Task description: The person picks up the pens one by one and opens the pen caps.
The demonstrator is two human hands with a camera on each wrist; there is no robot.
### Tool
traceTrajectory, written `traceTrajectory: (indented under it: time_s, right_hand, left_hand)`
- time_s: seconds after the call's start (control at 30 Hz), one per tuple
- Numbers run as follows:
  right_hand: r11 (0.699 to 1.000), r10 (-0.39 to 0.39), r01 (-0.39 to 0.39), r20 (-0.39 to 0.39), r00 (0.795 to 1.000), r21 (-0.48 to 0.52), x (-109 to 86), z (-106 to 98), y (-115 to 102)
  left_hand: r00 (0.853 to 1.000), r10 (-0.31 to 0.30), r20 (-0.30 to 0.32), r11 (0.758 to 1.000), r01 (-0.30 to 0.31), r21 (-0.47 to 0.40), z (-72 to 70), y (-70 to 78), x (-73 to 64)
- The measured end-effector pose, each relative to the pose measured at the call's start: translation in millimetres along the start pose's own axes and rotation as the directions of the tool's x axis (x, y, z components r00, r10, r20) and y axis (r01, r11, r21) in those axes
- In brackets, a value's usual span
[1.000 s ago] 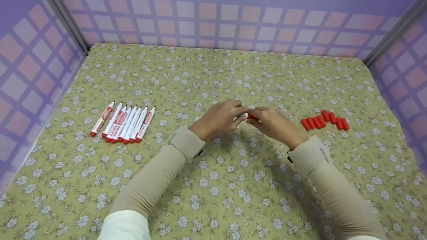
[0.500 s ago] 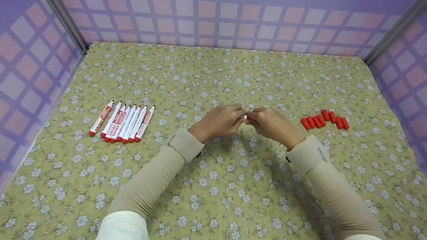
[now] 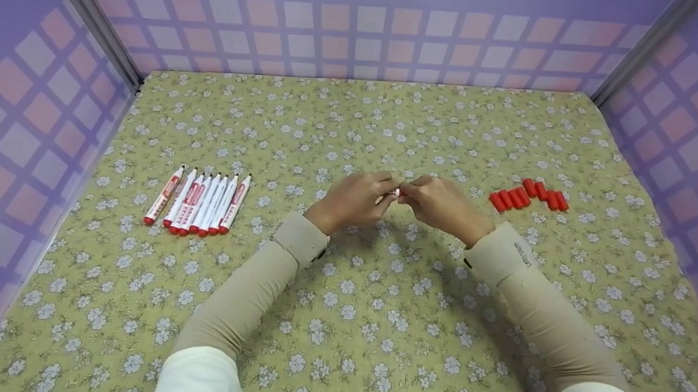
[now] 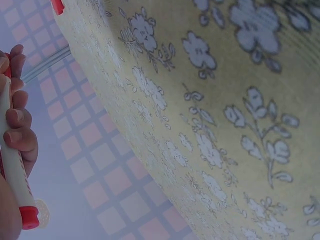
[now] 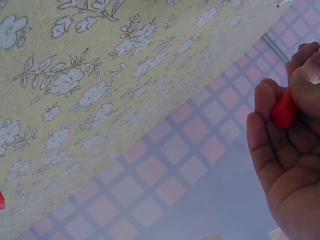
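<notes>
My left hand [image 3: 358, 197] grips a white marker [image 4: 15, 177] with a red end plug, its fingers wrapped round the barrel in the left wrist view. Facing it at mid-table, my right hand [image 3: 443, 207] pinches a red marker cap [image 5: 284, 112] between thumb and fingers. Cap and marker meet end to end where the hands come together. Fingers hide the joint, so how far the cap sits on the marker cannot be seen. Several uncapped white markers [image 3: 207, 204] lie side by side to the left, dark tips pointing away.
Several loose red caps [image 3: 517, 197] lie in a cluster on the right. A flowered yellow-green cloth [image 3: 343, 337] covers the table. Purple checked walls [image 3: 356, 37] enclose its back and both sides.
Both hands have shifted slightly left, and they are closer together. Less of the marker and cap shows between the fingers. The laid-out markers and loose caps stay put.
</notes>
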State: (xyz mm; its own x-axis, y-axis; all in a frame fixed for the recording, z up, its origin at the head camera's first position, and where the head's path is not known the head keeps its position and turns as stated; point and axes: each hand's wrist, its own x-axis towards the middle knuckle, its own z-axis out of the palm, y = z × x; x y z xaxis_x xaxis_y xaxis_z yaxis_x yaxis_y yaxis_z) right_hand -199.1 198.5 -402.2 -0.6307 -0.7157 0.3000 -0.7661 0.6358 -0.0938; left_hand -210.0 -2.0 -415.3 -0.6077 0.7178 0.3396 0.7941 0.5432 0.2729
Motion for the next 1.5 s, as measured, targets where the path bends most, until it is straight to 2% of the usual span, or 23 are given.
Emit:
traceTrajectory:
  time_s: [0.33, 0.57, 0.83, 1.03, 1.17, 1.3, 1.5]
  right_hand:
    - [1.0, -0.027, 0.027, -0.042, 0.999, -0.007, -1.2, 3.5, -0.4]
    - [0.995, -0.086, 0.081, -0.106, 0.991, -0.05, -2.5, 9.7, 1.5]
    - [0.979, -0.166, 0.144, -0.153, 0.974, -0.147, -0.8, 15.5, 1.8]
    - [0.961, -0.227, 0.185, -0.208, 0.951, -0.205, 0.7, 15.2, 2.1]
    - [0.972, -0.203, 0.171, -0.214, 0.955, -0.159, 2.0, 14.1, 1.4]
    - [0.98, -0.179, 0.156, -0.196, 0.964, -0.127, 1.5, 13.4, 0.5]
    - [0.982, -0.162, 0.141, -0.172, 0.972, -0.127, 2.0, 12.5, 0.1]
  left_hand:
    - [0.998, -0.05, 0.041, 0.998, 0.051, -0.046, -3.9, 1.3, -2.0]
    - [0.993, -0.083, 0.08, 0.992, 0.09, -0.085, -4.9, 0.2, -0.9]
    - [0.981, -0.141, 0.135, 0.973, 0.162, -0.163, -6.1, -3.4, -3.4]
    - [0.97, -0.183, 0.16, 0.944, 0.218, -0.246, -6.9, -6.0, -6.1]
    - [0.97, -0.189, 0.154, 0.94, 0.224, -0.256, -8.5, -5.7, -5.7]
    - [0.965, -0.196, 0.174, 0.94, 0.235, -0.247, -8.2, -5.0, -5.4]
    - [0.962, -0.205, 0.182, 0.942, 0.245, -0.231, -8.1, -5.5, -7.3]
